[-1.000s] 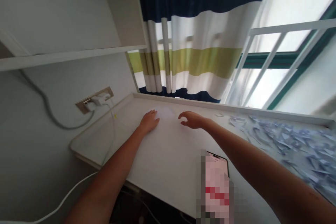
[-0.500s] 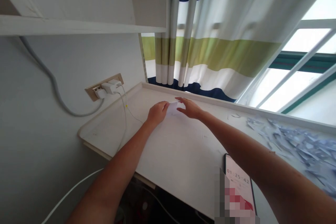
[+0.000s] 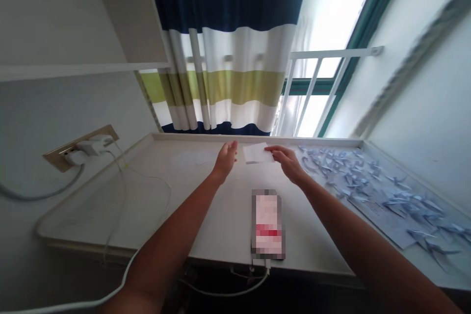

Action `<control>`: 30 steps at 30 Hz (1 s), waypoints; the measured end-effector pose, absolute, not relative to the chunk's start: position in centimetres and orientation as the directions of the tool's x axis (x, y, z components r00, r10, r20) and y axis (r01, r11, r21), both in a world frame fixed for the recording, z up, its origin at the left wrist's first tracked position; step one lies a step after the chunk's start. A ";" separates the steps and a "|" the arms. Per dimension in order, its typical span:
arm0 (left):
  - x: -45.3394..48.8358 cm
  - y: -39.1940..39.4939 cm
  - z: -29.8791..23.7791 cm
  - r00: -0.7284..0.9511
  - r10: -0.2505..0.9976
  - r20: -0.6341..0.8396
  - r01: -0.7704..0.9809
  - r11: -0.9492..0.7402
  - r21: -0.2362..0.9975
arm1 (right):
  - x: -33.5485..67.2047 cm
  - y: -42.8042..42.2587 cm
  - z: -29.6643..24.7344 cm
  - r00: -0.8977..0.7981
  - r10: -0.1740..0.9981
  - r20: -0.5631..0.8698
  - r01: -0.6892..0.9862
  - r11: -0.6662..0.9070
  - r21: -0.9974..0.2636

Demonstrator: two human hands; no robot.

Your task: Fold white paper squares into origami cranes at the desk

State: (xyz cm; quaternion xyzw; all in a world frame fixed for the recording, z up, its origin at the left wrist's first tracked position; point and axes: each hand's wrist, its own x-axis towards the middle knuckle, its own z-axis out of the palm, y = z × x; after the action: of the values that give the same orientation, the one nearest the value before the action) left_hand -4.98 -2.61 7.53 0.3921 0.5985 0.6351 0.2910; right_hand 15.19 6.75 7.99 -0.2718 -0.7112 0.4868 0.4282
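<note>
Pinching the paper [image 3: 255,152] by its right edge over the desk [image 3: 221,221], the right hand [image 3: 289,162] faces the left hand [image 3: 225,161], whose fingers stand loosely open just beside the paper's left edge.

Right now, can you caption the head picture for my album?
Right hand holds white paper; left hand nearby, paper pieces at right.

From the phone [image 3: 268,223] on my worktop [image 3: 213,221], the sheet [image 3: 256,153] in my right fingers [image 3: 278,148] is at twelve o'clock, the curtain [image 3: 235,83] behind it; paper pieces [image 3: 403,202] spread around two, the wall socket [image 3: 57,158] at ten.
</note>
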 end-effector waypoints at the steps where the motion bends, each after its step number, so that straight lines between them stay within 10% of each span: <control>1: -3.9 -1.9 6.9 -0.480 0.876 0.040 -0.023 -0.058 0.998 | 16.2 6.7 7.3 -0.461 0.830 0.313 -0.054 0.326 -0.944; 5: -0.5 0.5 4.9 -0.246 0.969 0.009 -0.225 -0.066 0.972 | 18.3 6.6 5.3 -0.455 0.853 0.257 -0.134 0.219 -0.966; 12: 0.8 2.1 3.0 -0.229 0.964 0.136 -0.069 -0.156 0.985 | 19.5 7.8 3.2 -0.497 0.857 0.133 -0.246 0.008 -0.969; 30: 0.1 0.8 1.5 -0.282 0.951 0.127 -0.073 -0.153 0.986 | 19.7 7.0 2.3 -0.457 0.884 0.098 -0.177 0.017 -0.984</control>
State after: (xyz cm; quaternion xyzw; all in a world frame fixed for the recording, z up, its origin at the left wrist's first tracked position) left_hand 0.07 0.79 1.48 0.4354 0.5040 0.6220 0.4118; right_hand 19.67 6.96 2.33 -0.3070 -0.5756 0.6302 0.4211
